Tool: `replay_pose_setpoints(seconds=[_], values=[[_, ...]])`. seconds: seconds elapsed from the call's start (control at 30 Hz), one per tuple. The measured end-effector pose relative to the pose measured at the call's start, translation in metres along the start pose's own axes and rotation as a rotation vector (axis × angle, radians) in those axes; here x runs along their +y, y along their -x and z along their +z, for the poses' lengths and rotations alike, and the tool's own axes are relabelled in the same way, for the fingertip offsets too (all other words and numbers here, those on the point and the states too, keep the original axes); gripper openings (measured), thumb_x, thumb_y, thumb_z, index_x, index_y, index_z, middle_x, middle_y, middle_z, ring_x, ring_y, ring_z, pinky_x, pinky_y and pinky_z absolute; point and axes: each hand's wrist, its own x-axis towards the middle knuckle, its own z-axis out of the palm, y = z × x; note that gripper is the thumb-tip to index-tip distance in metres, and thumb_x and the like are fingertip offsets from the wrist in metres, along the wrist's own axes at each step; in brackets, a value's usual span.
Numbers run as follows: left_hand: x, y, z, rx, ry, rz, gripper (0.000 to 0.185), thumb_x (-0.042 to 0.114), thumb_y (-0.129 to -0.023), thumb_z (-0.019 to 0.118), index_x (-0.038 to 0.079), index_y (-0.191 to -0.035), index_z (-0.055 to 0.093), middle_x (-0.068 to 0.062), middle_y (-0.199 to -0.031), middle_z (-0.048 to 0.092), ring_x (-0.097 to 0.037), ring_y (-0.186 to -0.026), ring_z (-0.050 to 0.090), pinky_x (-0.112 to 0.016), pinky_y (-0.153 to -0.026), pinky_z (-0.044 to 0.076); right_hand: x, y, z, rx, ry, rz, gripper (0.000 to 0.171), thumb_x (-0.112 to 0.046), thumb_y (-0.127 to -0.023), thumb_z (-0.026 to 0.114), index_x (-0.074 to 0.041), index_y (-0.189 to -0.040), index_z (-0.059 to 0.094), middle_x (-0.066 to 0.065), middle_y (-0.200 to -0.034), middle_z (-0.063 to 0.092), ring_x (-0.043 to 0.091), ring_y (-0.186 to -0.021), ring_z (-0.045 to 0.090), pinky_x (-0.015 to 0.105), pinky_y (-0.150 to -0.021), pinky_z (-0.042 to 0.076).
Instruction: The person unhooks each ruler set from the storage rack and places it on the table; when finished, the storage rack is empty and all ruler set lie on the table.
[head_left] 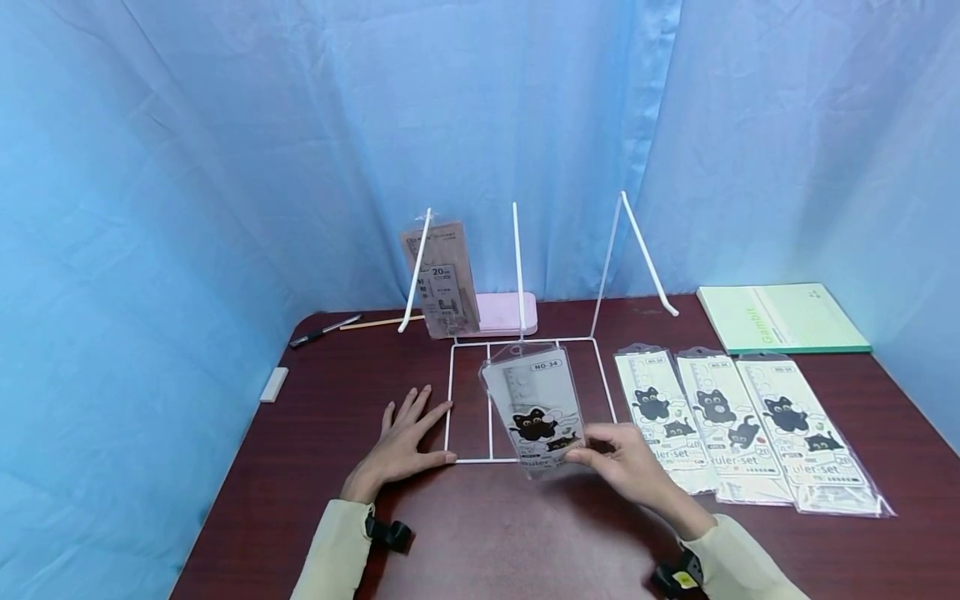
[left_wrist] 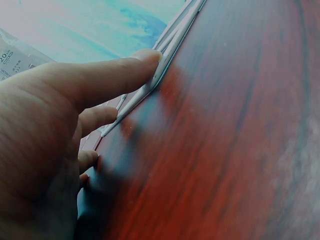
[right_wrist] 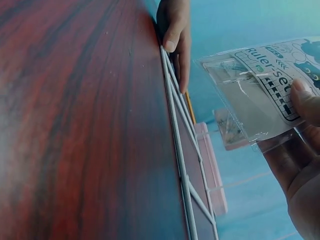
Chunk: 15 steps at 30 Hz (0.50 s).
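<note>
A clear plastic cat-print ruler-set packet (head_left: 534, 408) was pinched at its lower edge by the right hand (head_left: 626, 462). The white wire display rack (head_left: 525, 342) was steadied by the flat, spread-fingered left hand (head_left: 405, 442), nothing grasped.

Rack (head_left: 525, 400) centre; ruler packs (head_left: 742, 425) right; notebook (head_left: 780, 318) behind them.

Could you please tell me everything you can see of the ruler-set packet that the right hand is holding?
The ruler-set packet is a clear, glossy plastic sleeve with a white printed card, black cartoon cats, a "NO-34" label and a hang tab on top. It stands nearly upright, slightly tilted, over the white wire rack. The right hand pinches its lower edge; nothing else visibly touches it.
</note>
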Motion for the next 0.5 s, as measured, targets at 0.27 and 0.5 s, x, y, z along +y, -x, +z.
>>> replay_pose_setpoints(seconds=[0.27, 0.5], values=[[0.001, 0.0, 0.0, 0.005, 0.001, 0.001, 0.084, 0.051, -0.085, 0.073, 0.025, -0.157, 0.037, -0.014, -0.17, 0.012, -0.039, -0.159, 0.002, -0.069, -0.121, -0.003, 0.001, 0.005, -0.01, 0.015, -0.02, 0.164, 0.004, 0.004, -0.082, 0.074, 0.003, -0.083, 0.071, 0.009, -0.068, 0.069, -0.008, -0.057, 0.048, 0.019, -0.045, 0.042], [0.001, 0.0, 0.0, 0.001, -0.008, -0.007, 0.085, 0.052, -0.086, 0.073, 0.026, -0.157, 0.035, -0.014, -0.17, 0.011, -0.038, -0.159, 0.001, -0.069, -0.121, -0.004, 0.003, 0.008, -0.022, 0.026, -0.016, 0.217, 0.007, 0.007, -0.082, 0.073, 0.001, -0.086, 0.073, 0.015, -0.074, 0.074, -0.005, -0.057, 0.055, 0.02, -0.044, 0.043]])
